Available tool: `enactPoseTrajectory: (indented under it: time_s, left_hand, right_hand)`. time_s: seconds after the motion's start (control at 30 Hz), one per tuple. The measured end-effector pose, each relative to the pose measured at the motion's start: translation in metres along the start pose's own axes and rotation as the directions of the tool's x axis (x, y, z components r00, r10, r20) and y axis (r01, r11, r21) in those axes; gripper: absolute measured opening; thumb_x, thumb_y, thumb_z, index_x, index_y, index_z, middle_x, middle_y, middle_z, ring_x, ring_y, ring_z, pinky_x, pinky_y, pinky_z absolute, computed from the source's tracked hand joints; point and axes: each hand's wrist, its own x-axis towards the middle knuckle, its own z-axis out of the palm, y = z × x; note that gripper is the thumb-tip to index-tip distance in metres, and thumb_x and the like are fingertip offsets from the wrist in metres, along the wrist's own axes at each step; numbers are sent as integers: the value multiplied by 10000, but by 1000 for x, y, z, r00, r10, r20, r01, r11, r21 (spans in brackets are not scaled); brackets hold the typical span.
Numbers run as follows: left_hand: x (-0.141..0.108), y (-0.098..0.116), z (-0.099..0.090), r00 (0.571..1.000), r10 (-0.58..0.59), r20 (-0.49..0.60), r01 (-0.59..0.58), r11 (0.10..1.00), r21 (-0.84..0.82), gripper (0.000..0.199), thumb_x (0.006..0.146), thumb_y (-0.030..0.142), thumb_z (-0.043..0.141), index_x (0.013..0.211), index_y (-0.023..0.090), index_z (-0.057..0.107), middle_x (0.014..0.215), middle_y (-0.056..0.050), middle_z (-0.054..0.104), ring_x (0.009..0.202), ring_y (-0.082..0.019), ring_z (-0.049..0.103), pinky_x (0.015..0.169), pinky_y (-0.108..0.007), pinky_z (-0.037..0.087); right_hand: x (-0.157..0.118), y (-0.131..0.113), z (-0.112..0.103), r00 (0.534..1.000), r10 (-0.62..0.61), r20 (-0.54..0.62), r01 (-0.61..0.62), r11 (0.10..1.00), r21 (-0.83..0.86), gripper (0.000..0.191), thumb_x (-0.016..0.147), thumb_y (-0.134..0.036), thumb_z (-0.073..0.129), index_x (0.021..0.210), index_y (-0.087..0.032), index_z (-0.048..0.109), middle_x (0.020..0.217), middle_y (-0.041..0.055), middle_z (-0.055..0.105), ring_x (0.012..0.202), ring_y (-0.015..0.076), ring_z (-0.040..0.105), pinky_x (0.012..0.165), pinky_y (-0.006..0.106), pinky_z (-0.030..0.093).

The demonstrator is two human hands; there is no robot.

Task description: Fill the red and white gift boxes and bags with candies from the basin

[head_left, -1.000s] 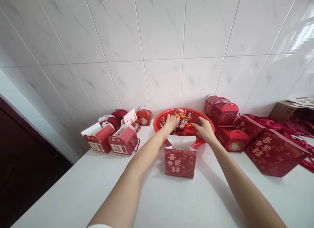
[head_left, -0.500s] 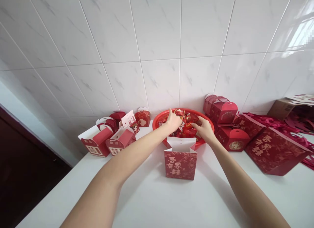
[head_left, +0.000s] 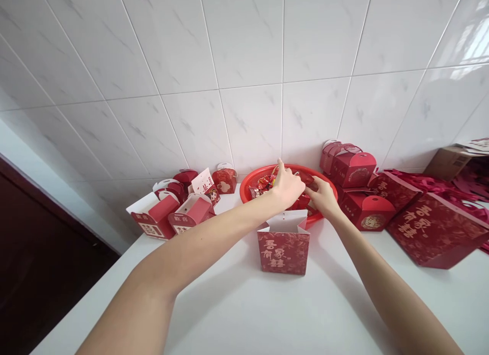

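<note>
Both hands reach into a red basket (head_left: 247, 181) of wrapped sweets (head_left: 266, 182) by the tiled wall. My left hand (head_left: 289, 188) is over the basket's middle, one finger raised and the others bent down among the sweets; what they may grip is hidden. On the basket's right side is my right hand (head_left: 321, 194), its thumb and fingers curled at a red wrapper, whose hold I cannot make out. In front of the basket an open red paper bag (head_left: 284, 253) with gold characters stands upright on the white table (head_left: 267, 314).
Small red boxes (head_left: 193, 212) stand at the left, some with open tops. At the right are stacked red boxes (head_left: 353, 169), larger red bags (head_left: 435, 233) with dark red ribbons, and a cardboard box (head_left: 445, 164) against the wall.
My left hand has moved right across the basket, closer to my right hand, uncovering sweets on the left side. The view has shifted slightly.
</note>
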Motion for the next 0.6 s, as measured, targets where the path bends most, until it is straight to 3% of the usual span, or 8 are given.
enactPoseTrajectory:
  time_s: [0.1, 0.2, 0.33, 0.47, 0.6]
  left_hand:
    - [0, -11, -1, 999, -25, 27, 26, 999, -35, 170, 820, 47, 664, 950, 130, 735, 1068, -155, 735, 1161, -350, 600, 1121, -628, 219]
    - [1, -33, 5, 991, -87, 101, 93, 994, -63, 223, 811, 27, 617, 986, 133, 706, 1016, -138, 742, 1022, -290, 669, 1054, -542, 347]
    - [0, -62, 24, 972, -178, 152, 215, 938, -271, 182, 875, 116, 528, 900, 170, 700, 986, -108, 748, 949, -259, 687, 874, -376, 460]
    - [-2, -73, 50, 976, -143, 165, 199, 894, -400, 250, 928, 221, 473, 776, 198, 670, 843, -48, 756, 764, -194, 685, 666, -271, 450]
    - [1, -71, 72, 981, -150, 120, 191, 815, -547, 300, 946, 242, 453, 709, 203, 633, 748, -15, 744, 645, -153, 652, 594, -248, 414]
  right_hand:
    - [-1, -4, 0, 999, 43, -3, -43, 995, 87, 193, 701, -356, 665, 834, -219, 645, 859, 54, 753, 847, 272, 693, 820, 425, 540]
    - [-1, -6, 0, 998, 65, 0, -63, 975, 215, 260, 698, -339, 664, 922, -206, 673, 978, 82, 772, 943, 284, 713, 864, 430, 555]
    - [0, -6, 1, 994, 107, 1, -102, 945, 311, 310, 686, -367, 686, 947, -200, 678, 1015, 89, 776, 988, 291, 719, 863, 431, 577]
    - [1, -5, 1, 994, 114, -4, -105, 933, 343, 339, 673, -388, 705, 956, -204, 673, 1035, 89, 774, 989, 297, 720, 817, 423, 595]
    - [0, -7, 0, 994, 110, -12, -99, 934, 344, 397, 686, -407, 701, 1022, -204, 648, 1054, 93, 762, 953, 281, 722, 767, 404, 604]
